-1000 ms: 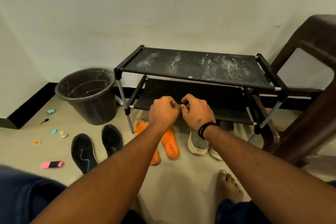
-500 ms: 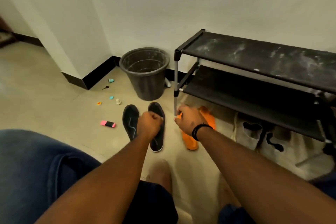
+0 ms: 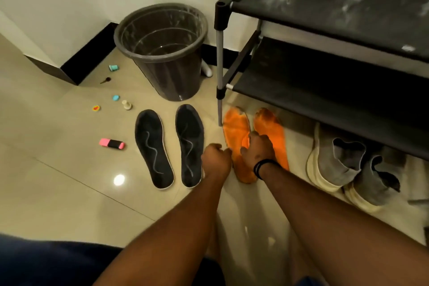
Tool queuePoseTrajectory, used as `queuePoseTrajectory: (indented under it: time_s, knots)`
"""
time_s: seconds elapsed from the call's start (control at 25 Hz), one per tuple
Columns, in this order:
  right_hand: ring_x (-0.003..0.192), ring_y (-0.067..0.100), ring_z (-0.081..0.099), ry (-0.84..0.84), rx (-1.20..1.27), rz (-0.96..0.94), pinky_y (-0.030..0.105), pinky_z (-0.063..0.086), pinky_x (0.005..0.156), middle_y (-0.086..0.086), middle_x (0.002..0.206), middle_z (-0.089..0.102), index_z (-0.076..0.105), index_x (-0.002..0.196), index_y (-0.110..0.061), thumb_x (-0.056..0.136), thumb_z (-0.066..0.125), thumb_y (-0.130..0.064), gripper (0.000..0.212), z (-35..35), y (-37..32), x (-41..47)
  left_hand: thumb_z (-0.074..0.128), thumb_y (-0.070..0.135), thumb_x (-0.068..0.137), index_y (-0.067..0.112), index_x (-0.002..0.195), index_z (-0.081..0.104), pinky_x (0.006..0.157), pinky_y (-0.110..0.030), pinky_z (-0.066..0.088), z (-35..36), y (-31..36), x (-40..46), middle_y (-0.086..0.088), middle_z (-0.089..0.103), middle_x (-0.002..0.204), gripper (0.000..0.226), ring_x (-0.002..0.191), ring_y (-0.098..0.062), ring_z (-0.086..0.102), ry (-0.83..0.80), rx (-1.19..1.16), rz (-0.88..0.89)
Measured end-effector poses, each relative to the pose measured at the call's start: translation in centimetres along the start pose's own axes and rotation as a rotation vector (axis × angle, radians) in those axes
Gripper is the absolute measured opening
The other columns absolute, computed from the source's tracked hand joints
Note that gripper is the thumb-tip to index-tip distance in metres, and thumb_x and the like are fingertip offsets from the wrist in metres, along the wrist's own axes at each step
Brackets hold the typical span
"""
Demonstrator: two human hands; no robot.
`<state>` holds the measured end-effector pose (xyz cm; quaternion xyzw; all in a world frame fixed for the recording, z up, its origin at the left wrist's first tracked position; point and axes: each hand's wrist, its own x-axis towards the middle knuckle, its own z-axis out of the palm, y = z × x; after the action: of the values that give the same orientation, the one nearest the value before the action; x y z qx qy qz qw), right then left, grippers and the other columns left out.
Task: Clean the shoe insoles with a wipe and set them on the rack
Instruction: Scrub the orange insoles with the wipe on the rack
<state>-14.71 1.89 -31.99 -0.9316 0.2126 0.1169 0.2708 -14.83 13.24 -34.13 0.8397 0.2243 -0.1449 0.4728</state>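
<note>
My right hand (image 3: 257,150) rests on the two orange insoles (image 3: 269,132) at twelve o'clock, grip curled, hold unclear; left hand (image 3: 216,158) beside it is fisted, contents hidden; black insoles (image 3: 167,144) lie at ten o'clock; rack (image 3: 325,7) at one.

Two black insoles (image 3: 168,146) and two orange insoles (image 3: 253,137) lie flat on the floor — rack (image 3: 336,7) shelves dusty.

Both arms reached forward and down; the left hand (image 3: 216,155) was fisted, the right hand (image 3: 257,148) curled, knuckles up.
</note>
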Motion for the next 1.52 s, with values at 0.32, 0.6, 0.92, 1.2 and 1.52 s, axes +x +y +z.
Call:
queuePoseTrajectory:
  time_s: [0.32,0.6,0.92,1.2,1.52]
  knots:
    - [0.101,0.034,0.061,-0.058,0.184,0.22,0.031,0.047,0.075,0.014,0.111,0.063,0.058,0.115,-0.009,0.083,0.07,-0.042,0.048,2.4,0.3,2.4,0.071,0.035,0.091,0.016,0.092,0.066,0.081,-0.039,0.06,2.0,0.1,3.8,-0.007,0.069,0.095,0.019,0.09,-0.027,0.068,-0.046,0.013,-0.067]
    - [0.072,0.027,0.066,-0.271,0.436,0.301,0.036,0.058,0.065,0.015,0.087,0.066,0.06,0.096,-0.006,0.074,0.077,-0.018,0.03,-5.0,0.6,0.2,0.078,0.015,0.088,0.003,0.087,0.059,0.051,-0.027,0.056,-3.7,3.2,-0.1,-0.011,0.061,0.071,0.023,0.056,-0.018,0.061,-0.491,-0.215,-0.251]
    - [0.064,0.019,0.067,-0.573,0.478,0.094,0.029,0.059,0.058,0.015,0.078,0.068,0.063,0.112,0.003,0.08,0.075,0.0,0.035,-21.4,-3.6,-7.6,0.072,0.009,0.089,-0.001,0.098,0.069,0.06,-0.025,0.061,-15.1,14.4,-8.1,-0.014,0.072,0.083,0.014,0.073,-0.02,0.074,-0.885,0.079,-0.044]
    - [0.084,0.025,0.071,-0.285,0.584,-0.125,0.033,0.061,0.071,0.018,0.097,0.069,0.067,0.1,0.004,0.081,0.072,0.004,0.02,-32.8,-7.1,-11.0,0.068,0.016,0.095,-0.004,0.103,0.069,0.06,-0.025,0.059,-16.8,22.5,-12.9,-0.013,0.069,0.081,0.022,0.066,-0.017,0.068,-0.668,-0.118,0.344]
    - [0.077,0.031,0.073,0.086,0.419,-0.226,0.044,0.062,0.07,0.021,0.094,0.071,0.063,0.103,0.005,0.08,0.073,0.003,0.025,-38.4,-5.3,-10.2,0.067,0.021,0.097,0.003,0.091,0.072,0.052,-0.023,0.052,-8.1,29.3,-14.0,-0.01,0.066,0.07,0.019,0.053,-0.013,0.057,-0.284,-0.368,0.514]
